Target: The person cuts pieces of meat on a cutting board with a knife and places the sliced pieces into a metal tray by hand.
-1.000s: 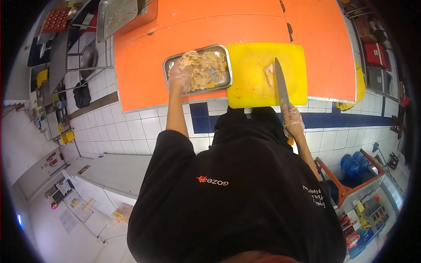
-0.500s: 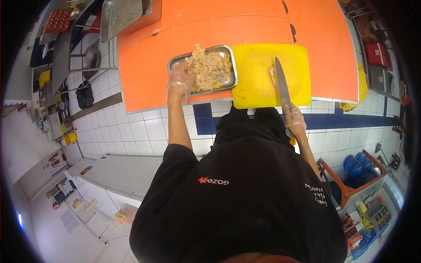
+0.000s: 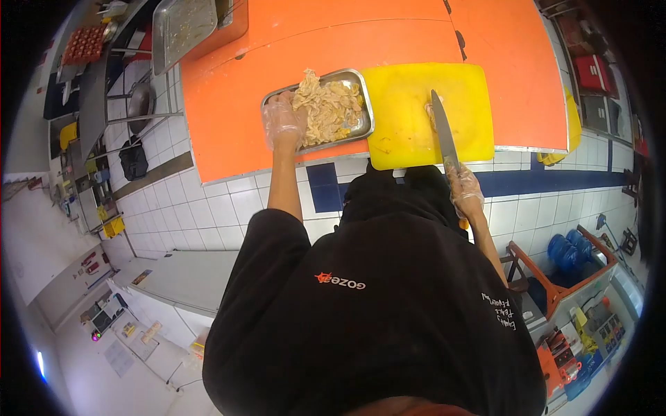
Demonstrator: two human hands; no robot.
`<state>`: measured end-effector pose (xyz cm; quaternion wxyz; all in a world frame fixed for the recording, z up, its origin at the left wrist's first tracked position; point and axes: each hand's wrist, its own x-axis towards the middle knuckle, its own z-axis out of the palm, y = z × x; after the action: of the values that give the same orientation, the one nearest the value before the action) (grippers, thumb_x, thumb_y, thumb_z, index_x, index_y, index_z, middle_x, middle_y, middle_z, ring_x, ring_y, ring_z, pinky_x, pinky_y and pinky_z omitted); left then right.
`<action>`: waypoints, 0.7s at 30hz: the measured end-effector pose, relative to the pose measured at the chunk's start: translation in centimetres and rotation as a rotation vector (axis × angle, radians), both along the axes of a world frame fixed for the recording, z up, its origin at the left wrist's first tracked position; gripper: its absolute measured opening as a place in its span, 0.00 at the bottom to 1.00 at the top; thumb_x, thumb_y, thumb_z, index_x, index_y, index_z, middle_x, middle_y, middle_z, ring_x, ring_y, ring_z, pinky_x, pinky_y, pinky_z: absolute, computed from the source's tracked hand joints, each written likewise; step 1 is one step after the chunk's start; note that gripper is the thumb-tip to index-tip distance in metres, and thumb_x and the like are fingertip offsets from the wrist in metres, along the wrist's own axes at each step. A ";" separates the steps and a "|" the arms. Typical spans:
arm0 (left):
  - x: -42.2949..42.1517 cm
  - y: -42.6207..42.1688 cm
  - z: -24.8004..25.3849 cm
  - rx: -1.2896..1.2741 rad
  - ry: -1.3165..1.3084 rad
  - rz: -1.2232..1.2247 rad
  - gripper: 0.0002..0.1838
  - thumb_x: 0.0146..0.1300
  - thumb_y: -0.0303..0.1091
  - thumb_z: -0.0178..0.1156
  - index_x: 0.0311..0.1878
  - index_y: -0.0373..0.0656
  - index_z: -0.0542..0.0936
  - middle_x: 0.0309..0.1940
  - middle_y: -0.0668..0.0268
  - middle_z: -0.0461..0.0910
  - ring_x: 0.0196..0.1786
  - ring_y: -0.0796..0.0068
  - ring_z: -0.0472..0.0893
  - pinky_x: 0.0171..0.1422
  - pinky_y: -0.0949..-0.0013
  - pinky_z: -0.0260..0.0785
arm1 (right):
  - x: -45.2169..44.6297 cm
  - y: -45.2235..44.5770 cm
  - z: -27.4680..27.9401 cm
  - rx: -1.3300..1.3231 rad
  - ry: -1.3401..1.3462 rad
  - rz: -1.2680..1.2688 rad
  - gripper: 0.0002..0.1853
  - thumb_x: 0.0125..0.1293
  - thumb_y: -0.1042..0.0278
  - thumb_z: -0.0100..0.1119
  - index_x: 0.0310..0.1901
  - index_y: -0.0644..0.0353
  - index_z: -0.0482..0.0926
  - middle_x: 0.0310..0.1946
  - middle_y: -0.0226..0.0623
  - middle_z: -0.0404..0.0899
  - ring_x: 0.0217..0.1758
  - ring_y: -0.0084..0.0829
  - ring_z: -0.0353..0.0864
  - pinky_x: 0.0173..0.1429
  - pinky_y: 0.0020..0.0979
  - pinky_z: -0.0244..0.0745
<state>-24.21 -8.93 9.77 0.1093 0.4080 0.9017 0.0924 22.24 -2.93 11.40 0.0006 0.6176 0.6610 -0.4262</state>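
My right hand [image 3: 465, 191], in a clear plastic glove, is closed around the handle of a large kitchen knife [image 3: 446, 135]. The blade points away from me over a yellow cutting board [image 3: 397, 125]. A small piece of meat [image 3: 429, 114] lies on the board, partly covered by the blade. To the left, a metal tray [image 3: 368, 111] holds a heap of pale meat strips [image 3: 329, 109] that look like chicken. My gloved left hand [image 3: 284, 123] reaches over the tray's near left side, beside the heap. Its fingers are too unclear to show whether they grip anything.
The board and tray sit side by side at the near edge of an orange table [image 3: 229, 118]. A larger metal tray [image 3: 184, 31] stands at the far left corner. Beyond the table's left side is a metal rack with a wok [image 3: 141, 104].
My left hand has shifted slightly within the left end of the tray. My right hand keeps the knife in nearly the same place over the board. The view has moved a little.
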 end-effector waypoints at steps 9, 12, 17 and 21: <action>-0.4 7.8 4.4 -0.282 -0.134 0.013 0.27 0.68 0.51 0.63 0.65 0.48 0.86 0.67 0.54 0.84 0.74 0.49 0.78 0.77 0.51 0.73 | 0.3 0.1 -0.2 0.035 -0.002 0.016 0.32 0.85 0.39 0.48 0.62 0.64 0.84 0.50 0.62 0.88 0.56 0.63 0.85 0.61 0.52 0.77; -2.7 9.0 -1.4 -0.252 -0.222 -0.080 0.26 0.70 0.52 0.62 0.66 0.50 0.87 0.65 0.58 0.87 0.73 0.50 0.80 0.76 0.51 0.74 | 0.1 0.6 0.4 0.019 -0.015 0.037 0.30 0.85 0.41 0.49 0.63 0.63 0.84 0.50 0.61 0.88 0.56 0.62 0.86 0.61 0.52 0.78; -4.7 7.9 -5.5 0.031 -0.533 -0.116 0.22 0.70 0.48 0.68 0.63 0.53 0.89 0.58 0.62 0.90 0.65 0.58 0.87 0.70 0.58 0.78 | 0.6 0.6 -0.8 0.010 0.001 -0.008 0.29 0.86 0.42 0.49 0.62 0.63 0.84 0.51 0.60 0.88 0.57 0.61 0.85 0.63 0.51 0.77; -2.1 5.6 -2.4 0.311 -0.952 -0.166 0.16 0.71 0.24 0.65 0.60 0.41 0.88 0.54 0.64 0.90 0.54 0.72 0.88 0.61 0.64 0.83 | 1.3 0.2 -2.0 0.047 0.069 -0.013 0.32 0.85 0.38 0.50 0.62 0.65 0.83 0.46 0.55 0.87 0.51 0.54 0.86 0.56 0.47 0.77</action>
<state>-26.27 -3.33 7.33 0.4531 0.4023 0.6922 0.3921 23.55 -2.72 9.44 -0.0393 0.6068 0.6663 -0.4316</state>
